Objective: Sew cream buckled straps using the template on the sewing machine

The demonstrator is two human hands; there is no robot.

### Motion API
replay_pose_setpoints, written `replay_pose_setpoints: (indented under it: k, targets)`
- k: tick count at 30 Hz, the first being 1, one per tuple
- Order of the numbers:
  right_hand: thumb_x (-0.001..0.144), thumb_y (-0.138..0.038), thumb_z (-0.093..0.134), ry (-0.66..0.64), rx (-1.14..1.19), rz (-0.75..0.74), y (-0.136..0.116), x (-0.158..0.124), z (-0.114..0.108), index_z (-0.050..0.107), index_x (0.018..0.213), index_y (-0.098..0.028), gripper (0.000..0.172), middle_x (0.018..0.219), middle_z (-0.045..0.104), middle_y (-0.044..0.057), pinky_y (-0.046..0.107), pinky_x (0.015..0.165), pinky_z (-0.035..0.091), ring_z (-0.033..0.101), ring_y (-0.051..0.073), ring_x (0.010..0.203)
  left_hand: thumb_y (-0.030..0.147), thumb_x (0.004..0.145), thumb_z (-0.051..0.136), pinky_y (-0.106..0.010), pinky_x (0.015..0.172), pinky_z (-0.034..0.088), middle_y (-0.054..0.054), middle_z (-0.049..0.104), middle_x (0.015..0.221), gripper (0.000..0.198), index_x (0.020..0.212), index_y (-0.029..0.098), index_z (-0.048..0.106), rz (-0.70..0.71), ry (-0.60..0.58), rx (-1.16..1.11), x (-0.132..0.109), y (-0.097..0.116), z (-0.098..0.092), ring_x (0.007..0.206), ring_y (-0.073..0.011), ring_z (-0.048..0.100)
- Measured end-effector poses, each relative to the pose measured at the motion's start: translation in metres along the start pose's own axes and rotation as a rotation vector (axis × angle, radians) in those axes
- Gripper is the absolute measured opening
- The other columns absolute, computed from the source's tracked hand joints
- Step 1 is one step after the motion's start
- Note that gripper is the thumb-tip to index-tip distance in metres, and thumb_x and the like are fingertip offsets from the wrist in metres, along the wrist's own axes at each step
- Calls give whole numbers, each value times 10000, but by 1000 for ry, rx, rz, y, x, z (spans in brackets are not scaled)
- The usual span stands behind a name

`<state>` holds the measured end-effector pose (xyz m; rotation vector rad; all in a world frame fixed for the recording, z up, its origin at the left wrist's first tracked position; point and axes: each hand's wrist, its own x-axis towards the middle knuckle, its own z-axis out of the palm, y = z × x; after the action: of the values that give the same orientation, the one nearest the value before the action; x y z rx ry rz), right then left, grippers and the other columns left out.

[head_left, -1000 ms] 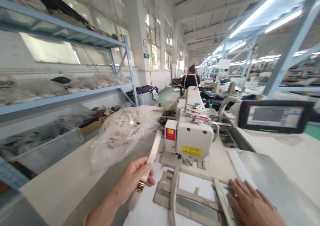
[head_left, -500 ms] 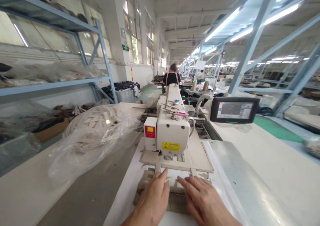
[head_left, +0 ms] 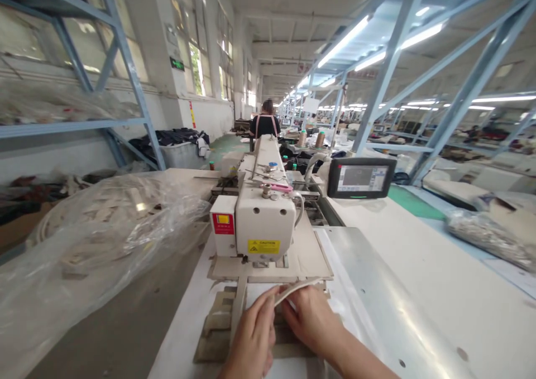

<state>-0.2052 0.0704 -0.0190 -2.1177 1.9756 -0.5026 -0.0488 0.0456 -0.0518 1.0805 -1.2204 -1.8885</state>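
Observation:
A narrow beige strip [head_left: 295, 291] is raised in front of the sewing machine [head_left: 263, 217], bent in a shallow arc. My left hand [head_left: 254, 331] pinches its near end between thumb and fingers. Against the strip's underside my right hand [head_left: 314, 318] is curled, its fingertips partly hidden. A second beige strip [head_left: 239, 301] lies flat, running from the beige clamp plate [head_left: 310, 256] towards my left hand. Under both hands is a flat template with brownish-grey pieces [head_left: 211, 340], resting on a white sheet [head_left: 176, 345].
A clear plastic bag [head_left: 138, 228] of beige strips lies on the left of the table. The control screen [head_left: 362, 178] stands at the right behind the metal plate [head_left: 377, 289]. Blue shelving [head_left: 138, 83] rises at left. Ahead, a person [head_left: 265, 123] faces away.
My hands have gone from lying over the template to gripping a strip, which is now lifted and bent between them. The view has swung to the right.

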Motion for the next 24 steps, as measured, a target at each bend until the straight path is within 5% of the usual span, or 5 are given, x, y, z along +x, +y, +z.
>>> replay_pose_setpoints:
  k: [3,7,10,15,24]
  targets:
    - [899,-197,507,47,-34,72,10,0,4,694,947,-223,195,915,739,51,298,760,466,682,224,881,656,751,634,-215,332,414,77,442,598,775,1338,163,516,-10,8,-6,9,-1,-1,419,-115,428]
    - [878,-189,542,169,-86,147,27,9,12,631,1019,-190,167,911,728,64,331,796,468,661,233,876,472,719,672,-276,483,567,36,515,712,439,1052,194,602,-17,57,-74,12,3,8,627,-159,575]
    - [822,-112,554,204,-68,44,34,21,17,561,1220,-166,402,1041,735,78,353,886,466,641,243,994,377,737,667,-279,569,584,20,556,674,256,908,192,620,-71,52,-96,17,5,17,690,-170,612]
    - [888,-113,539,63,-128,-112,30,38,17,667,1177,-221,334,1092,737,51,369,1002,386,578,231,1103,379,749,715,-301,564,587,1,615,627,389,1058,152,651,-140,105,-56,32,-1,23,677,-204,664]
    - [913,-242,604,22,-199,-7,18,41,19,720,1131,-279,250,1165,664,66,399,974,397,535,267,1078,464,749,720,-303,614,590,-33,683,676,594,1201,96,607,-80,-8,-172,26,5,18,665,-190,676]
